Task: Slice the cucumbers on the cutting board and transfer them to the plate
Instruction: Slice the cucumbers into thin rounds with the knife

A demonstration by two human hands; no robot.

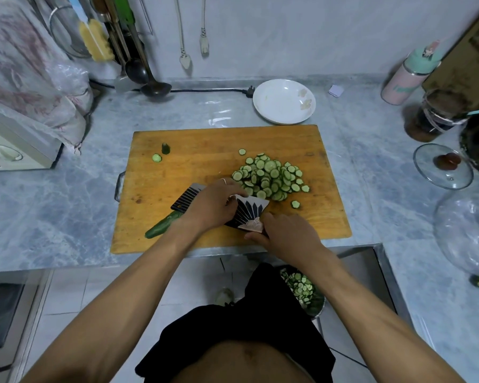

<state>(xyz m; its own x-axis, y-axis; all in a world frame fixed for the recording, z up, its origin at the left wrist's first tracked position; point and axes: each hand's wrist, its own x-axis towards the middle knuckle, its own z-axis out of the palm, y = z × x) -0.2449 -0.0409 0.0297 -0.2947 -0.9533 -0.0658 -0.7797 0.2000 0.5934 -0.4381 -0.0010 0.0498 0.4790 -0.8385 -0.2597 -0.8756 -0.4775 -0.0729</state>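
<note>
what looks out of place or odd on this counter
A few slices have strayed from the main pile of slices: one slice beside a cut end piece at the cutting board's far left, another near the right. The plate holds no cucumber yet.

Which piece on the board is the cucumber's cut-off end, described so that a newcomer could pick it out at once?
Start at the wooden cutting board in the middle of the grey counter and go to its far left area, well apart from the pile of slices. There a dark green stub stands upright beside one pale flat slice. It alone is dark, domed and standing.
</note>
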